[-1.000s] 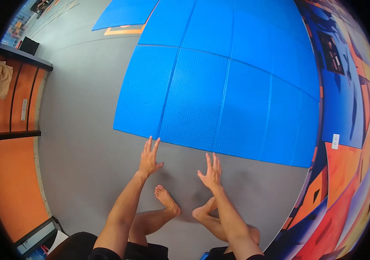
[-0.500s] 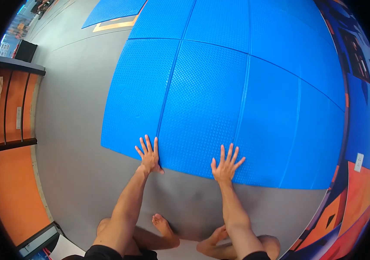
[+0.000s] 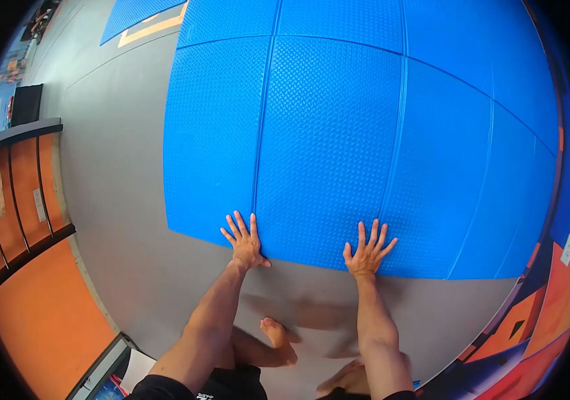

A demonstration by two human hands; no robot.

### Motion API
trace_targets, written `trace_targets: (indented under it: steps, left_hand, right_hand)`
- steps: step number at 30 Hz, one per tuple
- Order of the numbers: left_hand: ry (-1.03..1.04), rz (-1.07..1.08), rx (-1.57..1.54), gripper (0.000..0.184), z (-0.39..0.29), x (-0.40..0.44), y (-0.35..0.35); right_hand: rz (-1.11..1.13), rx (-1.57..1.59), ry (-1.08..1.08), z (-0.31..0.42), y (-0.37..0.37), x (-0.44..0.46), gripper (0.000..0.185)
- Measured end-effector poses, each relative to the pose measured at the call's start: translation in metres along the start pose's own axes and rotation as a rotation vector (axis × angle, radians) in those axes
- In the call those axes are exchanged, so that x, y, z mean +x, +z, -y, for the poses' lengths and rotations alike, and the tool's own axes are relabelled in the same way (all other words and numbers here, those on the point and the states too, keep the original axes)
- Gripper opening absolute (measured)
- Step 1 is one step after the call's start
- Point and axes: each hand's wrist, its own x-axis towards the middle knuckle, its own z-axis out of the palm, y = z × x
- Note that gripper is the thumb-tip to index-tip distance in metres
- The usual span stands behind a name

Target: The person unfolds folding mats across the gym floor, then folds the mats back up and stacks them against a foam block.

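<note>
– what's changed?
– our left hand (image 3: 247,251) and right hand (image 3: 365,261) have reached the blue textured foam mat's (image 3: 328,140) near edge, fingers spread, gripping nothing.
– and the mat?
– flat on smooth grey floor (image 3: 115,147), probably steadied by us.

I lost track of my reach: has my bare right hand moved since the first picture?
Yes, forward: against the near edge of the blue textured mat, your right hand went from fingertips about level to fingers over it.

Blue textured mats (image 3: 331,133) lie on the grey floor (image 3: 111,147), most edge to edge.
</note>
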Motion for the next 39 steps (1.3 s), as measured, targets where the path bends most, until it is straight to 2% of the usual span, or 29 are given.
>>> trace_targets:
  steps: [6,12,18,27,29,35,39]
  left_hand:
    - [0.027,-0.018,-0.009,0.169,0.004,0.001,0.003]
    - [0.0,0.043,-0.006,0.163,0.004,0.002,-0.002]
    - [0.035,-0.084,-0.022,0.165,0.006,-0.001,0.003]
    - [0.017,-0.049,-0.034,0.168,0.008,0.007,0.006]
    - [0.022,-0.023,-0.059,0.168,0.006,-0.016,0.021]
    - [0.033,-0.028,-0.062,0.168,0.009,0.001,0.007]
    - [0.074,-0.127,-0.085,0.172,0.011,0.001,0.016]
  right_hand:
    - [-0.005,-0.029,-0.03,0.002,-0.004,0.011,0.071]
    - [0.007,-0.044,-0.007,0.002,0.003,0.008,0.069]
    - [-0.006,-0.061,-0.029,0.002,0.006,0.007,0.067]
    - [-0.032,-0.033,-0.034,0.003,0.002,0.014,0.069]
    - [-0.001,-0.036,-0.041,0.0,-0.011,-0.008,0.069]
    - [-0.027,-0.035,-0.017,0.002,0.001,0.007,0.069]
    - [-0.01,-0.029,-0.004,0.002,0.004,0.003,0.074]
